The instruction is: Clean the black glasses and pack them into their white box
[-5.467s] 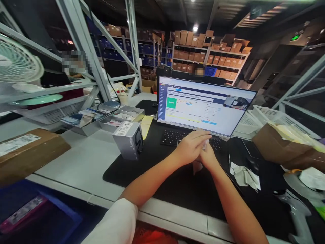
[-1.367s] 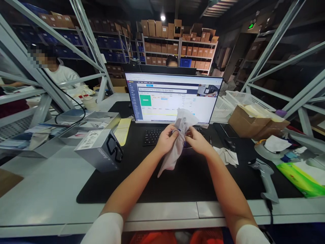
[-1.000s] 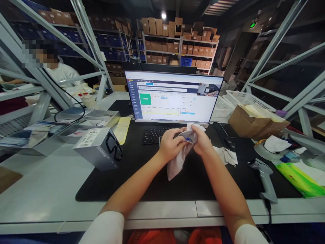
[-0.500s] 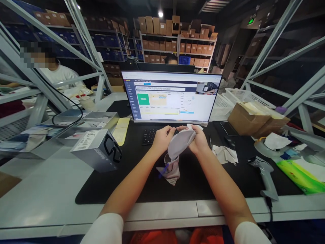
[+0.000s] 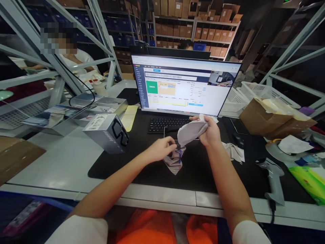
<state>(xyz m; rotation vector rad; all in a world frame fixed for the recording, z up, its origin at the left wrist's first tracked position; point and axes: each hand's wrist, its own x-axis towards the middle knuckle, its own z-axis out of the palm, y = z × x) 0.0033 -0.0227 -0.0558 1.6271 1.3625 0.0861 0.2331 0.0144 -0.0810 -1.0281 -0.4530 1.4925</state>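
My right hand is closed around a pale grey, rounded flat piece with a white cloth bunched at its upper end. I cannot make out what kind of thing the grey piece is. Lower and to the left, my left hand has thumb and fingers pinched together at a small dark bit. Just under those fingertips lies a limp grey-beige fabric pouch with a blue cord on the black desk mat. A crumpled beige cloth rests beyond my right wrist.
Behind my hands stand a keyboard and a monitor. To the left are a grey printed box and a yellow pad. At right lie a barcode scanner, a green packet and a cardboard box. Another person sits far left.
My left hand has come down and away from the grey piece toward the pouch. My right hand still holds the piece. The view has tilted down and shifted left.
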